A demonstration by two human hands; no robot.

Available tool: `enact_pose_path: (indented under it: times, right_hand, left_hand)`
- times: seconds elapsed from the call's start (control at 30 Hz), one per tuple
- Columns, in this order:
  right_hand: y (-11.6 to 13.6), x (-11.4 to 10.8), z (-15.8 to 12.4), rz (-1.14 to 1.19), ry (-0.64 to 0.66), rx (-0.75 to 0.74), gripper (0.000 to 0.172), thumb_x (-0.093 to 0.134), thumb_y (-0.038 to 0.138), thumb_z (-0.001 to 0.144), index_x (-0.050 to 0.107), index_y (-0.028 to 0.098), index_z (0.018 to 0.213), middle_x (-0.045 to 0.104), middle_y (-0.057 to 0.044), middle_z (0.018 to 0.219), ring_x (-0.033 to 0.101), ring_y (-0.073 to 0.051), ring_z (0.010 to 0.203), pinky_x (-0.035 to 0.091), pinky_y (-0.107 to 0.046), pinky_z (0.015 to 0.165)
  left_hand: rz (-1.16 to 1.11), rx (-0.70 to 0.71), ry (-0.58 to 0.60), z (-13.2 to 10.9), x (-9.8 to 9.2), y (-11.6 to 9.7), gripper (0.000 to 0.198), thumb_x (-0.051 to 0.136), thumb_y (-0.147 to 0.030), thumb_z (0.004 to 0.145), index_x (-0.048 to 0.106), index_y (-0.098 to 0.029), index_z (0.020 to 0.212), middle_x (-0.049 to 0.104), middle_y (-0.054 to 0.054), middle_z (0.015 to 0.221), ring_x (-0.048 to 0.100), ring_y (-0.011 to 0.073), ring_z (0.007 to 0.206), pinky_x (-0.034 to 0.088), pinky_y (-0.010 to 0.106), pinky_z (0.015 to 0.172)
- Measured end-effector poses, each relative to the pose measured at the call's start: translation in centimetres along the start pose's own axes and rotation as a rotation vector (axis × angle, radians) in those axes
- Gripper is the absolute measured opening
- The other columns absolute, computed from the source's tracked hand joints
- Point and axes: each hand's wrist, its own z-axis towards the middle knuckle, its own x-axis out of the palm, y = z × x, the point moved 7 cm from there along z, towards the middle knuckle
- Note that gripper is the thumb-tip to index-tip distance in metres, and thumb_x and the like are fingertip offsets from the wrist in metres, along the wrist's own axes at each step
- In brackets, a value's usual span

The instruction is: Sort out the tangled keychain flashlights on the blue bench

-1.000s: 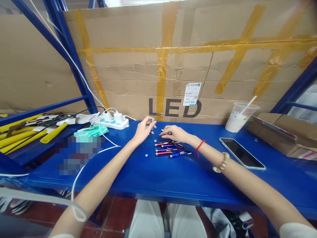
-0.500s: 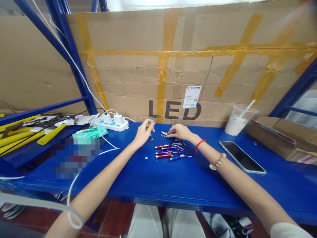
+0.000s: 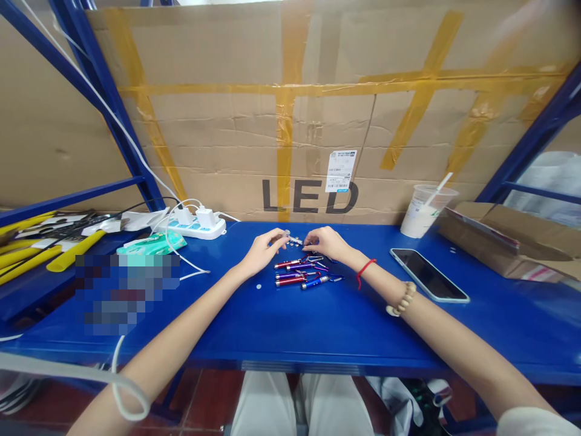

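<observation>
My left hand (image 3: 264, 250) is pinched around a small silvery piece at its fingertips, too small to name. Close by, my right hand (image 3: 330, 243) has its fingertips pressed together low over the table; what they hold, if anything, is hidden. Several tiny silvery parts (image 3: 296, 241) lie between both hands. In front of them rest several small metal flashlights with carabiner clips, among them a red flashlight (image 3: 291, 280) and a blue flashlight (image 3: 315, 283). A small pale disc (image 3: 258, 286) lies to their left on the blue table (image 3: 290, 327).
A phone (image 3: 429, 275), a plastic cup with a straw (image 3: 424, 212) and an open cardboard box (image 3: 499, 245) stand at right. On the left are a power strip (image 3: 200, 227), a green tissue pack (image 3: 152, 244), white cables and yellow-handled tools (image 3: 75, 251). Cardboard (image 3: 218, 151) walls the back.
My left hand has come nearer to the right hand, with the small silvery piece still at its fingertips. My right hand stays by the small parts. The whole view has shifted slightly.
</observation>
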Motion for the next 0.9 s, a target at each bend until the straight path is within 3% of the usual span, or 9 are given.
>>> enact_pose_path:
  times: [0.13, 0.2, 0.47, 0.7, 0.9]
  right_hand:
    - [0.4, -2.6, -2.3, 0.51, -0.224, 0.028, 0.026, 0.071, 0.033, 0.069, 0.073, 0.015, 0.088, 0.074, -0.006, 0.078, 0.069, -0.02, 0.074, 0.055, -0.029, 0.07]
    - [1.1, -3.6, -3.7, 0.631, -0.311, 0.03, 0.026, 0.071, 0.033, 0.069, 0.074, 0.015, 0.087, 0.074, -0.007, 0.082, 0.069, -0.022, 0.077, 0.056, -0.031, 0.072]
    - [5.2, -5.3, -6.3, 0.58, -0.511, -0.197, 0.009, 0.074, 0.028, 0.068, 0.073, 0.018, 0.069, 0.072, -0.004, 0.072, 0.067, -0.017, 0.068, 0.055, -0.028, 0.065]
    - [6.4, -4.9, -6.6, 0.423, -0.496, -0.294, 0.012, 0.065, 0.027, 0.078, 0.073, 0.019, 0.075, 0.071, -0.007, 0.083, 0.066, -0.017, 0.077, 0.054, -0.03, 0.072]
    - [4.8, -4.3, -5.1, 0.443, -0.282, -0.216, 0.022, 0.059, 0.034, 0.082, 0.071, 0.02, 0.092, 0.068, -0.007, 0.099, 0.064, -0.015, 0.083, 0.052, -0.024, 0.06]
  left_hand:
    - [0.032, 0.072, 0.094, -0.7, 1.5, -1.9, 0.027, 0.041, -0.036, 0.087, 0.061, -0.018, 0.093, 0.061, 0.0, 0.073, 0.052, 0.0115, 0.063, 0.042, 0.023, 0.064]
    - [0.043, 0.075, 0.146, -1.0, 2.2, -2.5, 0.027, 0.04, -0.035, 0.088, 0.061, -0.018, 0.093, 0.06, 0.0, 0.072, 0.052, 0.0118, 0.064, 0.042, 0.023, 0.065]
    - [0.064, 0.102, 0.231, -1.5, 3.0, -3.1, 0.025, 0.041, -0.033, 0.088, 0.058, -0.016, 0.083, 0.056, -0.001, 0.067, 0.051, 0.0117, 0.066, 0.039, 0.022, 0.067]
    - [0.029, 0.071, 0.195, -1.4, 3.1, -2.4, 0.025, 0.04, -0.031, 0.089, 0.054, -0.015, 0.074, 0.051, -0.003, 0.062, 0.047, 0.0099, 0.06, 0.037, 0.022, 0.063]
    - [0.032, 0.036, 0.124, -0.8, 2.4, -1.3, 0.023, 0.041, -0.032, 0.089, 0.055, -0.016, 0.079, 0.053, -0.003, 0.063, 0.047, 0.0091, 0.056, 0.039, 0.022, 0.062]
